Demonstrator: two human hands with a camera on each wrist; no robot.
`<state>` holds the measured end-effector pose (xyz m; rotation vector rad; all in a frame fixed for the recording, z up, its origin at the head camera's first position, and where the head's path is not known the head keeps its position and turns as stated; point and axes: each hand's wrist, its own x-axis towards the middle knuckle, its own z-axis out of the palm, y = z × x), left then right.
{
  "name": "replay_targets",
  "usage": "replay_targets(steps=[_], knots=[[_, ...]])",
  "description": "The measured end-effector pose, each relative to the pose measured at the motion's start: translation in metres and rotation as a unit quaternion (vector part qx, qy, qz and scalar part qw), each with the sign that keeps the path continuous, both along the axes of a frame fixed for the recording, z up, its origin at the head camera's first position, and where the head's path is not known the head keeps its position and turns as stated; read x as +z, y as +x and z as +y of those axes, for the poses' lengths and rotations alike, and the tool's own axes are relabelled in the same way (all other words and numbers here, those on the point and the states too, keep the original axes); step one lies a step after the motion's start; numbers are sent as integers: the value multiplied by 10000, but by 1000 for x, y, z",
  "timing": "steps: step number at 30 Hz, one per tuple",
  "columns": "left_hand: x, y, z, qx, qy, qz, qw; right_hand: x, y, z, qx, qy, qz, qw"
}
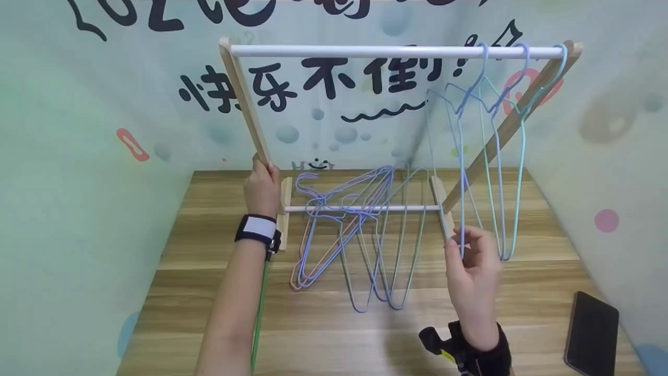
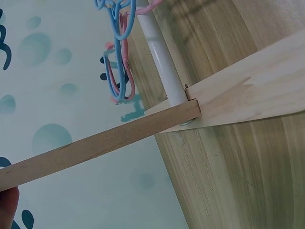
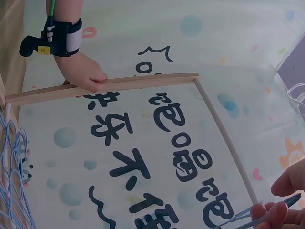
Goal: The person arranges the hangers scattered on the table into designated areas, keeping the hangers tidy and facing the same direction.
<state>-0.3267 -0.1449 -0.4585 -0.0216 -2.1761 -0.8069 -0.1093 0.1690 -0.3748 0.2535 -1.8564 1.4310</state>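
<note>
My left hand (image 1: 262,188) grips the left wooden post (image 1: 245,104) of a clothes rack, low on its length. In the left wrist view only a bit of that hand (image 2: 8,205) shows at the corner. Three hangers hang at the right end of the rack's white top rod (image 1: 355,51): two blue and one teal hanger (image 1: 522,156). My right hand (image 1: 475,271) pinches the lower end of the leftmost blue hanger (image 1: 461,172) between thumb and fingers. Over the lower white rod (image 1: 409,208) hangs a tangle of blue, pink and greenish hangers (image 1: 360,224).
The rack's right post (image 1: 501,138) slants up from a wooden foot (image 1: 442,201). A black phone (image 1: 591,334) lies at the right of the wood-grain table (image 1: 323,344). A patterned backdrop (image 1: 73,209) with dark lettering stands behind and at both sides. A green cable (image 1: 259,318) runs by the left forearm.
</note>
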Motion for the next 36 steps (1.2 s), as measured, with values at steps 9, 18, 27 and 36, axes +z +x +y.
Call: replay_targets(steps=[9,18,27,36], knots=[[2,1,1,-14,87,-79,9999,-30,-9,13,-321,417,-42,9986],[1,1,0,-43,76,-231,9997,-42,-10,13,-458,522,-60,9976],[1,1,1,-6,41,-148,9999,-45,-6,12,-512,708,58,9962],[1,0,1,62,7,1,10000,-52,-6,10,-694,954,-114,9930]])
